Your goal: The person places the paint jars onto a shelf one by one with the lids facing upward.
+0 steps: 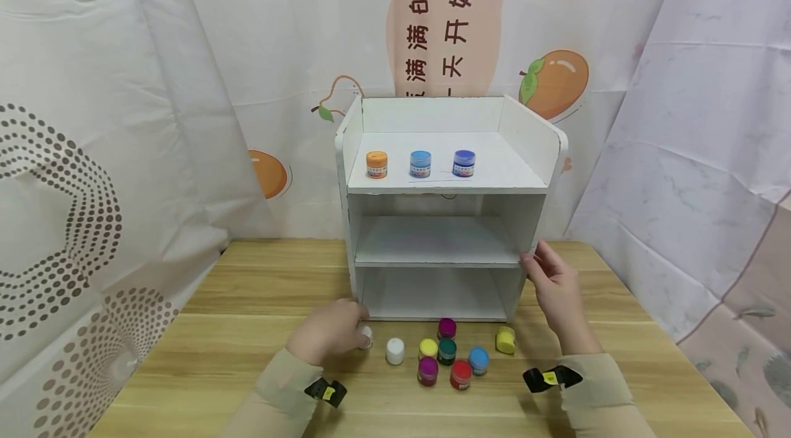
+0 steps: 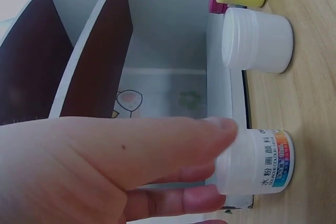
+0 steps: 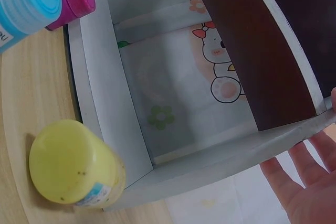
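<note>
My left hand (image 1: 329,331) is at the shelf's front left corner, its thumb and fingers pinching the lid of a white paint jar (image 2: 262,161) with a printed label. That jar stands on the wooden table; in the head view my fingers cover most of it. A second white jar (image 1: 395,351) is just to its right. Up at the middle board, my right hand (image 1: 556,287) grips the right side panel of the white shelf (image 1: 436,264), thumb at the front edge and fingers along the outside. A yellow jar (image 3: 71,163) sits below that hand near the shelf's base.
Orange (image 1: 377,165), light blue (image 1: 420,164) and dark blue (image 1: 464,163) jars line the shelf's top. Several more jars, among them red (image 1: 461,375), dark green (image 1: 447,351) and purple (image 1: 428,371), cluster before the shelf. A patterned curtain (image 1: 296,26) hangs behind.
</note>
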Demonstrator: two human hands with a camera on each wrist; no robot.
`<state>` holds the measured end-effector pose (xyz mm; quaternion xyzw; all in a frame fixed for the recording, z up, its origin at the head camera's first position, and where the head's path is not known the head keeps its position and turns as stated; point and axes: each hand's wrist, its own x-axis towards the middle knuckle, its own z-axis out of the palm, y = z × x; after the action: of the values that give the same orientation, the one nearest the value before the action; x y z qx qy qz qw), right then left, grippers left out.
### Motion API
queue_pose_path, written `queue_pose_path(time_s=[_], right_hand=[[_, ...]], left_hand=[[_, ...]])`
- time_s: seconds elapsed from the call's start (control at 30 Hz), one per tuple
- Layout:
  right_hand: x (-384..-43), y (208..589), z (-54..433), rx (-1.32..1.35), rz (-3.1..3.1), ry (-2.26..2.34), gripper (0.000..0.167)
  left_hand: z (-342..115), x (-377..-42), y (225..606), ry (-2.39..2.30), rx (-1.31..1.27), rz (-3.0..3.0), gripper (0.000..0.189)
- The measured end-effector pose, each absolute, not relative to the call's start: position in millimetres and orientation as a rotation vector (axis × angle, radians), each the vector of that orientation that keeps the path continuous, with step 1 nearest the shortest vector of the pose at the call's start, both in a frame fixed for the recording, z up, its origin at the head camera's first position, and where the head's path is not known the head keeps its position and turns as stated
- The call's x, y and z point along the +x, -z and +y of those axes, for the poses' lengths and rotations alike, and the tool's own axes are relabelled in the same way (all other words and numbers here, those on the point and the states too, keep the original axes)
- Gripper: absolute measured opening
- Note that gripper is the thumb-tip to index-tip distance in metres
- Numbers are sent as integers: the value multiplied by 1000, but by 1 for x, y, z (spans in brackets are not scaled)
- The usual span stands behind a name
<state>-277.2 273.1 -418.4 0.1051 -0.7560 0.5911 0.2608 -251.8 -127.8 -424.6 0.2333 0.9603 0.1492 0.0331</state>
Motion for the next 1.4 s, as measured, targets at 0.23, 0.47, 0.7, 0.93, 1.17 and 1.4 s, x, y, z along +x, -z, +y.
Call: queue_pose_path(time_s=[0.23, 0.47, 0.7, 0.93, 1.17, 1.4], right_hand=[[-279, 420, 274, 289, -2048, -1598, 47], [-280, 421, 275, 297, -2049, -1591, 48], [-281, 421, 275, 285, -2045, -1587, 47], [-279, 421, 275, 274, -2050, -1597, 48], [-281, 422, 275, 287, -2052, -1586, 47], [-281, 423, 276, 286, -2058, -1577, 47]], left_hand=[[-126, -253, 429, -407, 734, 2968, 28], [-126, -253, 431, -391, 725, 2974, 23], [-125, -252, 429, -392, 776, 2995, 21], [-127, -252, 426, -446, 827, 3033, 16], [-129, -251, 419, -510, 874, 3083, 15], [-132, -248, 405, -560, 961, 3155, 23]])
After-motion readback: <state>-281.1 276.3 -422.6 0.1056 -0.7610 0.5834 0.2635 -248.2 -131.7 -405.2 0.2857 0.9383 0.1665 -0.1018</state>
